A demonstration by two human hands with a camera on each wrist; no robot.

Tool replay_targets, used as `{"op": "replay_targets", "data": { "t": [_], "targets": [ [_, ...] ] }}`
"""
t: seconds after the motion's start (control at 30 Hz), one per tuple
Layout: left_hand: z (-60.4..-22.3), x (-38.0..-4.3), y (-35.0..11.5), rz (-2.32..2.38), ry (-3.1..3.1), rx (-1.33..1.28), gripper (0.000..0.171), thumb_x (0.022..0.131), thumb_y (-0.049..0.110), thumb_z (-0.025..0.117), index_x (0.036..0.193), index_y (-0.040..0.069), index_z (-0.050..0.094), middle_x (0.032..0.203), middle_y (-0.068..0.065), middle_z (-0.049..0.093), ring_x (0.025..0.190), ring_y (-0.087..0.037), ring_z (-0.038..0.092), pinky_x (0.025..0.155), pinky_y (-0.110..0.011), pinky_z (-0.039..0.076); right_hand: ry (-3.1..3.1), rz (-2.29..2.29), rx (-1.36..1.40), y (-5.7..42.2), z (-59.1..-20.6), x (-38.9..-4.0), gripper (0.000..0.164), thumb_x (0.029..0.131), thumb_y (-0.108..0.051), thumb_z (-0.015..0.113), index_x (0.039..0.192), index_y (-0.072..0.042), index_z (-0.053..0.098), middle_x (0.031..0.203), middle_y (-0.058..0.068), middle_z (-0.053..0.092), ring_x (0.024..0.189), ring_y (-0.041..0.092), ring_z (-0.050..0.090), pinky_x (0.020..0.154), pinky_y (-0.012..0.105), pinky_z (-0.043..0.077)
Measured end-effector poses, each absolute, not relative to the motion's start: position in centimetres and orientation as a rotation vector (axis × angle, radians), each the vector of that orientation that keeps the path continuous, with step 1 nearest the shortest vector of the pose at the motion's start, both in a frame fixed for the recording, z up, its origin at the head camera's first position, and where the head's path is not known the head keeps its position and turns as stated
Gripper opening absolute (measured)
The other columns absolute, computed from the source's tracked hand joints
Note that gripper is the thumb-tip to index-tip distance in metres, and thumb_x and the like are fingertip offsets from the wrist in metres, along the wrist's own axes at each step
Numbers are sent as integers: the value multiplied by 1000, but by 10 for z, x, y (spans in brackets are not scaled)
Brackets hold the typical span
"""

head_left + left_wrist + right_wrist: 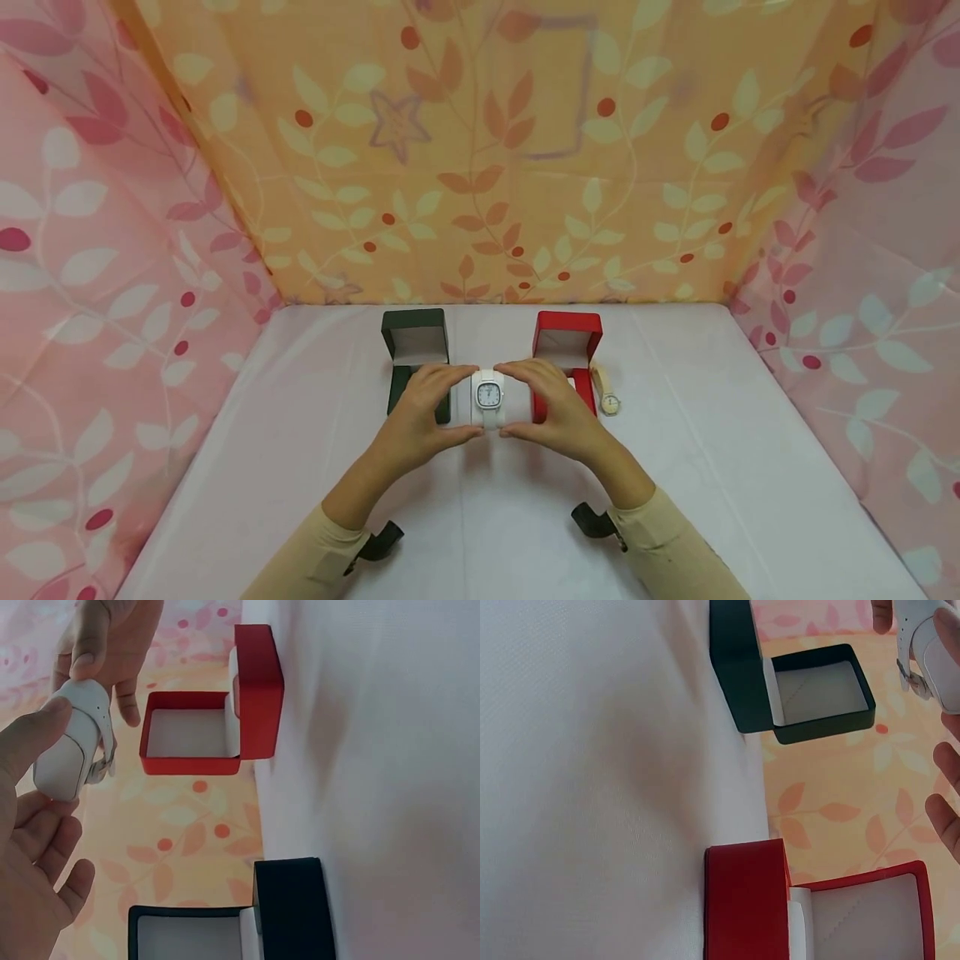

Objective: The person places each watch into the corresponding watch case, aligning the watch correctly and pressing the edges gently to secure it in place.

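Note:
A white wristwatch [489, 395] with a square-cornered face and white strap is wrapped round a white watch cushion [61, 765]. My left hand [417, 419] grips the cushion's left end between thumb and fingers. From the other side my right hand [561, 411] holds the right end the same way. The strap's buckle [915, 682] hangs at the cushion's underside in the right wrist view. Behind my left hand stands an open dark green watch box [415, 337]; behind my right hand is an open red watch box [567, 340]. Both hands partly cover the boxes in the head view.
A second watch [609, 403] with a yellowish strap lies just right of the red box. A white cloth [750, 467] covers the table. Patterned curtains [480, 167] enclose the back and both sides.

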State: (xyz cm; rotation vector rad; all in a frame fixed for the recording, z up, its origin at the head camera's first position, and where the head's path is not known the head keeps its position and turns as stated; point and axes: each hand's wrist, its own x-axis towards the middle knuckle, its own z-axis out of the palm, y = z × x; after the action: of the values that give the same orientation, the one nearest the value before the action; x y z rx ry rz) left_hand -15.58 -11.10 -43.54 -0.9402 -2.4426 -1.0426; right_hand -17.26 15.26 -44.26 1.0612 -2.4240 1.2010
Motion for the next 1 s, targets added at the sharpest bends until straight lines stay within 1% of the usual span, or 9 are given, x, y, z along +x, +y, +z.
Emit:
{"op": "replay_targets", "data": {
  "t": [0.17, 0.3, 0.5, 0.6, 0.7, 0.83, 1.0],
  "targets": [
    [-436, -158, -118, -1037, -2422, -931, 84, 70, 31, 97, 143, 19, 58, 136, 2, 60, 129, -20, 49, 104, -50, 49, -2403, 1187, 1101, 147, -443, -176, 85, 75, -30, 93, 149, -21, 52, 142, -6, 59, 134, 17, 48, 109, 51, 42],
    [-437, -159, -124, -1072, -2430, -898, 84, 70, 31, 97, 143, 20, 58, 134, 0, 60, 128, -19, 51, 103, -50, 49, -2394, 1179, 1117, 141, -443, -179, 83, 77, -32, 92, 149, -21, 52, 142, -6, 59, 133, 17, 48, 108, 50, 44],
    [-437, -161, -137, -1095, -2415, -885, 84, 70, 26, 97, 143, 19, 58, 132, -2, 63, 126, -19, 52, 103, -49, 49, -2382, 1138, 1152, 129, -441, -186, 82, 78, -35, 91, 148, -20, 53, 142, -8, 59, 133, 16, 48, 109, 47, 44],
    [-437, -163, -143, -1074, -2399, -889, 83, 70, 26, 97, 143, 16, 59, 132, -1, 63, 126, -20, 51, 104, -46, 48, -2358, 1104, 1164, 122, -441, -191, 81, 77, -35, 92, 146, -18, 55, 140, -7, 61, 131, 16, 51, 108, 47, 44],
    [-438, -164, -150, -1070, -2387, -887, 83, 70, 25, 97, 143, 13, 59, 133, -1, 63, 125, -20, 51, 104, -41, 47, -2362, 1067, 1166, 114, -440, -194, 80, 76, -38, 92, 145, -19, 57, 138, -8, 62, 130, 15, 52, 108, 46, 43],
    [-439, -163, -159, -1060, -2390, -868, 83, 69, 24, 97, 142, 12, 60, 133, -1, 62, 125, -19, 51, 104, -36, 47, -2389, 1035, 1179, 104, -441, -198, 79, 77, -40, 91, 145, -19, 57, 138, -7, 63, 129, 14, 52, 108, 45, 42],
    [-441, -164, -168, -1032, -2404, -839, 83, 69, 23, 97, 143, 14, 60, 134, -2, 62, 126, -21, 51, 103, -41, 47, -2419, 1041, 1182, 94, -444, -202, 78, 78, -37, 91, 145, -19, 57, 138, -5, 64, 128, 13, 52, 109, 45, 41]
  ]
}}
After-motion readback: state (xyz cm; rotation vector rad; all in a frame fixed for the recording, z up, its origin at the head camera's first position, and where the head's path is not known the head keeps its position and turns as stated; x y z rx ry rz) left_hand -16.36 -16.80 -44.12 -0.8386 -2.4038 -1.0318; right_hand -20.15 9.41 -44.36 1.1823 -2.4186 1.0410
